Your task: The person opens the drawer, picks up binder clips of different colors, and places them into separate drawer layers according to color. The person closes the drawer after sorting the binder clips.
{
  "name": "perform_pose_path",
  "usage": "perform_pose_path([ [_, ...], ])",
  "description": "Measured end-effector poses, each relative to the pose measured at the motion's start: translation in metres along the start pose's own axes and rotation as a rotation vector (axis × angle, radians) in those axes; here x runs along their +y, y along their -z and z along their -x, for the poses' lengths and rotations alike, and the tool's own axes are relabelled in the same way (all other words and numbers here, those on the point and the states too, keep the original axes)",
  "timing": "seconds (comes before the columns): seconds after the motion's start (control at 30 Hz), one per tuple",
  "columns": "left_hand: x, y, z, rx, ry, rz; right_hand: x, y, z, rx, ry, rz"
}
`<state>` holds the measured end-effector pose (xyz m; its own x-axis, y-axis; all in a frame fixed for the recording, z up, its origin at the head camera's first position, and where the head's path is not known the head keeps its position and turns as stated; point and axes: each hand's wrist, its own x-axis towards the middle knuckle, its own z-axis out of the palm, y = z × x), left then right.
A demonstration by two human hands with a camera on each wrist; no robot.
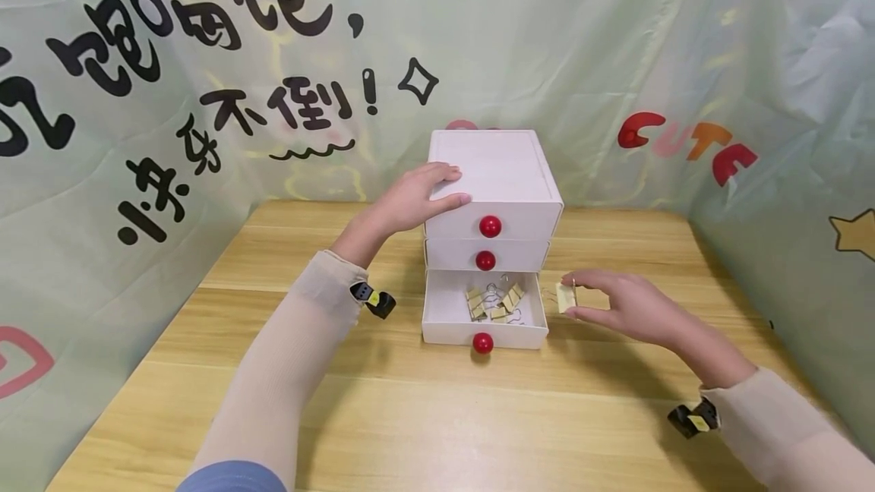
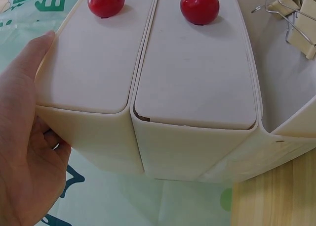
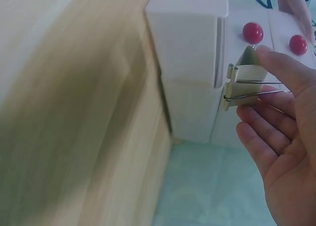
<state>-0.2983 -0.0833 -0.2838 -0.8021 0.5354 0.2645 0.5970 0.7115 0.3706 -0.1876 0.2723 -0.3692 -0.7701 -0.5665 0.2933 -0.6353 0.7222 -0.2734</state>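
A white cabinet [image 1: 495, 165] with three drawers, each with a red knob, stands on the table. My left hand [image 1: 425, 192] rests on its top at the left side, the thumb along the front top edge. The bottom drawer [image 1: 447, 332] is pulled out and holds several yellowish binder clips [image 1: 511, 297] with wire handles. To the right of that drawer, my right hand [image 1: 625, 304] pinches another binder clip [image 1: 566, 298] between thumb and fingers. In the right wrist view this binder clip [image 3: 249, 85] shows its wire handles pointing toward the palm.
The upper drawer [image 1: 451, 222] and the middle drawer [image 1: 447, 255] are closed. Under the cabinet lies a wooden table [image 1: 410, 416]. A pale green printed cloth [image 1: 547, 44] hangs behind and at both sides.
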Motion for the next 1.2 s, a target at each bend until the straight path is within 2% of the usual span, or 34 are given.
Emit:
perform_pose_path([
  [0.23,-0.002,-0.001,0.001,0.000,-0.007,0.009,-0.013,-0.006,-0.018,-0.020,0.015,-0.014],
  [0.4,-0.002,-0.001,0.001,0.002,-0.008,0.008,-0.021,-0.014,-0.030,-0.028,0.054,-0.027],
  [0.7,-0.002,-0.002,0.001,0.022,-0.024,0.008,-0.028,-0.030,-0.043,-0.099,0.114,-0.038],
  [0.83,-0.001,-0.001,0.000,0.022,-0.025,0.010,-0.027,-0.036,-0.045,-0.133,0.103,-0.029],
  [1.07,-0.002,0.000,0.000,0.018,-0.018,0.011,-0.025,-0.040,-0.047,-0.146,0.040,-0.055],
  [1.2,-0.003,0.000,0.001,0.019,-0.019,0.013,-0.024,-0.042,-0.048,-0.147,0.055,-0.069],
])
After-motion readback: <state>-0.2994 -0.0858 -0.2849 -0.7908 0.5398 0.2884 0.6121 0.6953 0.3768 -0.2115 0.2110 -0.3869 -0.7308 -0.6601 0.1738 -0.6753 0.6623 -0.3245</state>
